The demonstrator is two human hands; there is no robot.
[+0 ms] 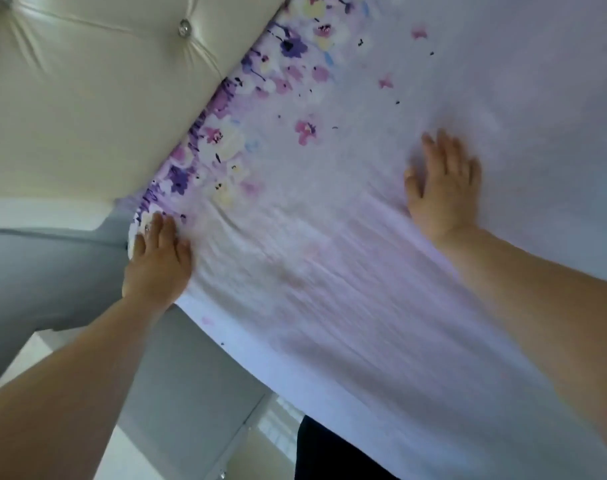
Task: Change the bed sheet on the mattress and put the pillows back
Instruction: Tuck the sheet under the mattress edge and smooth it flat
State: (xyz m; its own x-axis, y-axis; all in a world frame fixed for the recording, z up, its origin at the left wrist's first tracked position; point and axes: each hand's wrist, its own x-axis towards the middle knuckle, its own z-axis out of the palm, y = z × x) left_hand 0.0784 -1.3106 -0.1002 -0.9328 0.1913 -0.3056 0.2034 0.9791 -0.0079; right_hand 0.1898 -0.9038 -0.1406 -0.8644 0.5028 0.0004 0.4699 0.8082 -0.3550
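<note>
One bed sheet (364, 254), pale lilac-white with a band of purple, pink and cream flowers along the edge nearest the headboard (97, 98), lies spread over the bed and fills most of the view. Its far right and lower parts are cut off by the frame, and the picture is blurred, so fine wrinkles are hard to make out; faint creases run between the two hands. The mattress under the sheet is hidden.

Left hand (158, 261) rests flat at the sheet's corner beside the headboard, fingers (163, 226) straight and close together, tips reaching the floral band; nothing gripped. Right hand (442, 183) lies palm-down further in on the plain part, fingers spread and extended, pressing the cloth.

Headboard cream, tufted, with shiny buttons (185, 27). Grey bed side (45, 271) below the corner. No pillows in view.
</note>
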